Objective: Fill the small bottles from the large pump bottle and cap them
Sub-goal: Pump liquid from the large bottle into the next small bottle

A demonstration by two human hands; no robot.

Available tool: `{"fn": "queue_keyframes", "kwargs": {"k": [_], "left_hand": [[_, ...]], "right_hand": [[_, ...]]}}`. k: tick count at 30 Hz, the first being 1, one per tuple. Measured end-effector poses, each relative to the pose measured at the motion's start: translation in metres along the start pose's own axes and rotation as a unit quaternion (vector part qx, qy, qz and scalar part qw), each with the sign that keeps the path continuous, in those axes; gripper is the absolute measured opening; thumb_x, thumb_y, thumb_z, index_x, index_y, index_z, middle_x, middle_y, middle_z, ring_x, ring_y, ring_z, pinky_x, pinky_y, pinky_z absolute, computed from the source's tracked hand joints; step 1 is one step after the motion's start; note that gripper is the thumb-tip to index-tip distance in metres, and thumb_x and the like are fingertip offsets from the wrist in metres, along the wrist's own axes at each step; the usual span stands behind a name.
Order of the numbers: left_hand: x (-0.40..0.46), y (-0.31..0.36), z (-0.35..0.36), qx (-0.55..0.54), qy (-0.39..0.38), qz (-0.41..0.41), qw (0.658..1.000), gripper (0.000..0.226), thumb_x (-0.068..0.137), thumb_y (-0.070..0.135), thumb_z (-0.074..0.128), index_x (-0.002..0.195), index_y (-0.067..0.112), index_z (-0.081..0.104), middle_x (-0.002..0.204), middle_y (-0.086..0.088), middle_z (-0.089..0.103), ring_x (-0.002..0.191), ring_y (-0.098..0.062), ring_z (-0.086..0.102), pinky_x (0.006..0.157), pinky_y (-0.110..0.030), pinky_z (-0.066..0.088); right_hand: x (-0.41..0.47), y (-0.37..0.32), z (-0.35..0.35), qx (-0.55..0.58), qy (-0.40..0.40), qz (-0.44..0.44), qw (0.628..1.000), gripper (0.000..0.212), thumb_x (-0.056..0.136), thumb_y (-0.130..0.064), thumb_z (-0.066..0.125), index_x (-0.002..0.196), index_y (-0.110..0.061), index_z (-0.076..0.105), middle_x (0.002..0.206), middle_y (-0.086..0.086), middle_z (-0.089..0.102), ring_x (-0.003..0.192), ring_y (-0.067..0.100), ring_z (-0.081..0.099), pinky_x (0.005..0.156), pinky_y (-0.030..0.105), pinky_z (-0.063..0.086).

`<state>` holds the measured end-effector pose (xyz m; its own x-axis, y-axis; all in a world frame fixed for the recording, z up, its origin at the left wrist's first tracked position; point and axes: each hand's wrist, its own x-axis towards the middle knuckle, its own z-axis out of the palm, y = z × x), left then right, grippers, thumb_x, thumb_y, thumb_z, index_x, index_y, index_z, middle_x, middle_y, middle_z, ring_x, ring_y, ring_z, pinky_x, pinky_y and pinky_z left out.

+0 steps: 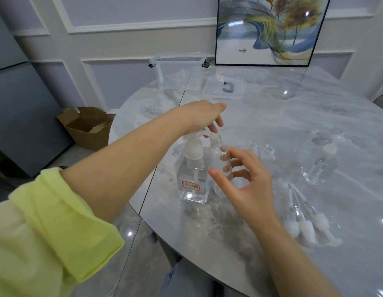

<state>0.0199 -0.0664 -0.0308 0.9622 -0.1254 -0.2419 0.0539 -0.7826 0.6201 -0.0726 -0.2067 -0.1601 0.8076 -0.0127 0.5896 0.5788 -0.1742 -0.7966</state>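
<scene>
Nearest the camera, a rolled-up pale yellow sleeve [57, 228] covers the upper left arm, and the bare forearm reaches out over the marble table [314, 129]. To the right, three pump caps [306, 224] with long dip tubes lie side by side on the tabletop.

The right hand [248, 185] is curled loosely around a small clear bottle [222, 163], thumb on the near side and fingers behind it; whether it grips firmly or only steadies it cannot be told. The bottle's open neck sits right under the spout of the large pump bottle [192, 174], a square clear bottle with a red-edged label, standing just beside it on the left. The left hand [201, 116] rests on top of the white pump head, fingers bent down over the spout.

Just beyond stand two more open small bottles [261, 151], and further right a capped clear bottle [321, 166].

Toward the far edge lie a clear lid [223, 86] and an open clear plastic storage box [178, 69]. A framed painting [269, 28] leans against the panelled wall. A cardboard box [87, 125] sits on the floor at left.
</scene>
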Motion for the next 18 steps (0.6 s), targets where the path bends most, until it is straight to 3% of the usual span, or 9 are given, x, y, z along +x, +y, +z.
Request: {"fn": "queue_keyframes", "kwargs": {"k": [2,7,12,15,18], "left_hand": [[0.0005,-0.0007,0.0021,-0.004,-0.007,-0.001,1.0,0.058,0.108,0.052,0.026,0.111,0.017,0.072,0.108,-0.001,0.075,0.104,-0.022,0.069,0.09,-0.037,0.051],[0.0013,0.0007,0.0019,0.03,0.014,0.006,0.999,0.058,0.108,0.052,0.025,0.112,0.019,0.072,0.108,0.0,0.075,0.105,-0.021,0.066,0.089,-0.036,0.048],[-0.0011,0.0009,0.0016,0.027,-0.009,0.001,1.0,0.068,0.102,0.067,0.021,0.11,0.024,0.072,0.105,0.001,0.075,0.103,-0.02,0.068,0.087,-0.038,0.049],[-0.0013,0.0006,0.0019,0.027,-0.015,0.013,0.999,0.072,0.099,0.073,0.016,0.109,0.027,0.072,0.106,0.002,0.075,0.104,-0.02,0.067,0.102,-0.043,0.044],[-0.0033,0.0016,0.0021,0.033,-0.022,0.007,0.999,0.074,0.099,0.073,0.015,0.108,0.026,0.072,0.107,0.002,0.074,0.105,-0.02,0.067,0.106,-0.046,0.045]], "right_hand": [[0.0,0.0001,-0.0003,-0.008,0.0,-0.006,1.0,0.049,0.079,-0.043,0.081,0.122,-0.024,0.068,0.106,-0.009,0.066,0.093,0.011,0.066,0.074,0.016,0.053],[0.0008,-0.0001,0.0002,-0.005,0.0,-0.002,1.0,0.047,0.079,-0.041,0.082,0.122,-0.031,0.066,0.107,-0.01,0.066,0.093,0.012,0.066,0.073,0.019,0.056],[-0.0003,0.0007,-0.0012,-0.015,0.002,-0.005,1.0,0.048,0.079,-0.038,0.083,0.123,-0.029,0.066,0.108,-0.009,0.066,0.093,0.012,0.066,0.074,0.018,0.055],[0.0002,0.0022,-0.0004,-0.015,-0.001,-0.007,1.0,0.048,0.079,-0.035,0.083,0.124,-0.026,0.067,0.109,-0.008,0.066,0.093,0.012,0.066,0.075,0.017,0.055],[-0.0002,0.0032,-0.0004,-0.019,0.003,-0.008,1.0,0.048,0.079,-0.033,0.083,0.124,-0.022,0.068,0.108,-0.007,0.066,0.092,0.013,0.066,0.075,0.019,0.055]]}}
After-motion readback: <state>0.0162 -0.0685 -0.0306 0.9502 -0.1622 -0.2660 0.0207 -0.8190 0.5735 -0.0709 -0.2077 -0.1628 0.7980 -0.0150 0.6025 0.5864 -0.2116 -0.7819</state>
